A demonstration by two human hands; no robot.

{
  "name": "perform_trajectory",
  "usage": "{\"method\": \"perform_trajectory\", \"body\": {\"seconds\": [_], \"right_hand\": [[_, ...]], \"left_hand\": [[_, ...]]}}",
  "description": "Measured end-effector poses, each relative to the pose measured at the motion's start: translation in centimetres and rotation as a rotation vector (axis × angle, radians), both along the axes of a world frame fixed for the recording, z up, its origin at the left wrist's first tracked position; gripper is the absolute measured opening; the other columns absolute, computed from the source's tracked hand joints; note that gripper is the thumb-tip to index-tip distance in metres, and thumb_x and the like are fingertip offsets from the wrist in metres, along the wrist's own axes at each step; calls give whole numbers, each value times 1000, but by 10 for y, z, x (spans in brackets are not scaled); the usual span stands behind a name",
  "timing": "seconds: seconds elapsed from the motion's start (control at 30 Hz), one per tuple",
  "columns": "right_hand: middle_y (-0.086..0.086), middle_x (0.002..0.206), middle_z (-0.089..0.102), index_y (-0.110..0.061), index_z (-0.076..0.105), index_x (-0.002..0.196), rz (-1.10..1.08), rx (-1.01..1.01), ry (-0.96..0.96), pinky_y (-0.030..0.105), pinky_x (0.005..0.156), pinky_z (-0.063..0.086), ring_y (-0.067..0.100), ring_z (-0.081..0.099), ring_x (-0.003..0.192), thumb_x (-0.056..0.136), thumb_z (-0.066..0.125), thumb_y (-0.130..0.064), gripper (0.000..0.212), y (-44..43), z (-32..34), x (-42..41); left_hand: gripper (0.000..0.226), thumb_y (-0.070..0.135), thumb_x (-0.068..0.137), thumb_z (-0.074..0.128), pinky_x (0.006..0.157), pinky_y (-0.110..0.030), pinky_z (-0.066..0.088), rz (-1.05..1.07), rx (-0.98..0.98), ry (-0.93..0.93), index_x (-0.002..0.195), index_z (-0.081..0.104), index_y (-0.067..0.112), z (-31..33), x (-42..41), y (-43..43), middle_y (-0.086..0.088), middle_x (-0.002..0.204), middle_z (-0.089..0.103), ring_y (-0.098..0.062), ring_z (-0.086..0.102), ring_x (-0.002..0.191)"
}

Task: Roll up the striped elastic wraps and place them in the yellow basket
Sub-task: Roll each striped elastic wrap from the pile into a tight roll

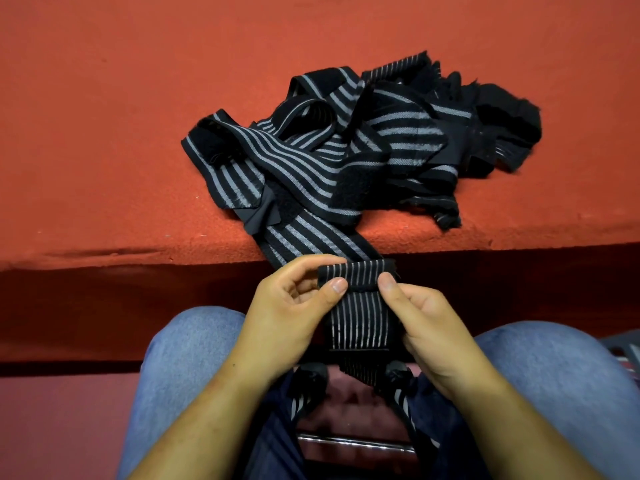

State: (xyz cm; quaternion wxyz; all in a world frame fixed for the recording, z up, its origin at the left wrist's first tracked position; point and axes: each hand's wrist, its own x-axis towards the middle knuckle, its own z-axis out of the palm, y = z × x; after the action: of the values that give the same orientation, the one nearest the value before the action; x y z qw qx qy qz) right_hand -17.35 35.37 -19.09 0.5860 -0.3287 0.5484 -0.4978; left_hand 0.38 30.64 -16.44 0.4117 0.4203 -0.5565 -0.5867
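Item 1, striped elastic wrap (360, 320): black with thin pale lines running lengthwise. We find it held in front of the bench edge, above the lap and between the knees. Its upper end (356, 271) is turned over into a short first fold or roll. The flat part hangs below the fold, and its lower edge looks frayed.

Item 2, left grip (287, 313): it grasps the left side of the fold. The thumb (337, 285) presses on the front and the curled fingers are behind it.

Item 3, right grip (433, 327): it grasps the right side of the same fold. The thumb (386, 280) is on the front and the remaining fingers are curled along the wrap's edge.

Item 4, pile of wraps (346, 143): loose, tangled and unrolled, black with broader grey stripes and dark fastening patches. It lies on the bench near the front edge. One band (304, 237) trails from the pile over the edge and passes behind the left grip's fingers. We cannot tell whether it joins the held wrap.

Item 5, bench (104, 133): it is covered in red cloth that drops over the front edge.

Item 6, jeans (194, 348): blue, on both legs of the seated person, one leg on each side of the held wrap.

Item 7, metal bar (353, 441): shiny and horizontal, low between the legs.
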Motion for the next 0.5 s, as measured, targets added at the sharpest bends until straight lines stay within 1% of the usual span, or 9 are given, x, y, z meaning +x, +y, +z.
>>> {"method": "perform_trajectory", "body": {"seconds": [0.03, 0.07, 0.1, 0.13, 0.2, 0.27, 0.33, 0.43, 0.5], "right_hand": [[22, 104, 78, -5, 80, 102, 4, 8, -4, 59, 97, 54, 47, 72, 104, 90, 67, -62, 59, 0, 0, 0], [23, 104, 77, -6, 80, 103, 7, 13, -9, 56, 90, 57, 50, 72, 101, 91, 67, -64, 61, 1, 1, 0], [24, 103, 77, -7, 79, 103, 11, 14, -13, 49, 81, 58, 50, 72, 94, 90, 67, -66, 62, 1, 1, -1], [24, 103, 77, -7, 79, 104, 15, 14, -23, 45, 78, 58, 47, 72, 91, 90, 67, -66, 62, 1, 3, -1], [23, 108, 77, -9, 79, 106, 21, -6, -69, 49, 88, 56, 42, 73, 100, 93, 66, -61, 56, 2, 4, -3], [20, 112, 77, -9, 80, 108, 26, -31, -140, 44, 96, 55, 33, 74, 107, 94, 61, -51, 48, 3, 7, -3], [19, 114, 77, -9, 80, 108, 28, -53, -201, 37, 96, 57, 29, 74, 109, 93, 57, -47, 47, 3, 12, -2], [18, 112, 78, -11, 81, 106, 10, -77, -238, 29, 85, 60, 26, 75, 105, 88, 57, -51, 50, 3, 15, 0], [18, 112, 78, -10, 81, 107, 5, -88, -238, 27, 83, 59, 26, 75, 105, 88, 57, -51, 51, 2, 16, 0]], "left_hand": [[22, 0, 92, 71, 75, -15, 54, 2, -8, 0, 109, 74, 13, 1, 0, 0, 5, 88, 77, -1, 71, 83], [22, -1, 91, 71, 76, -15, 55, 5, -12, 4, 108, 74, 13, 0, 0, 0, 5, 90, 77, -2, 72, 84], [22, 0, 91, 71, 78, -17, 56, 6, -13, 13, 108, 74, 13, 0, 0, 0, 3, 94, 78, -6, 73, 86], [22, 0, 91, 72, 79, -19, 57, 6, -9, 22, 108, 74, 13, 1, -1, 0, 1, 98, 78, -9, 74, 88], [22, -1, 91, 71, 80, -21, 57, 5, -4, 29, 107, 74, 13, 0, -1, 0, 0, 100, 78, -11, 74, 88], [22, -3, 90, 71, 81, -19, 56, 4, -5, 25, 106, 74, 12, 0, -1, 0, 1, 101, 79, -10, 74, 89], [23, -4, 90, 72, 85, -21, 56, 3, -27, 1, 104, 75, 13, 0, 1, 0, 1, 105, 79, -10, 74, 95], [27, -7, 88, 73, 96, -23, 54, -8, -92, -52, 101, 77, 17, 0, 2, -1, 3, 111, 79, -11, 73, 110], [30, -10, 86, 74, 98, -20, 52, -15, -115, -61, 98, 78, 18, 0, 2, -2, 5, 113, 79, -10, 72, 113]]}}
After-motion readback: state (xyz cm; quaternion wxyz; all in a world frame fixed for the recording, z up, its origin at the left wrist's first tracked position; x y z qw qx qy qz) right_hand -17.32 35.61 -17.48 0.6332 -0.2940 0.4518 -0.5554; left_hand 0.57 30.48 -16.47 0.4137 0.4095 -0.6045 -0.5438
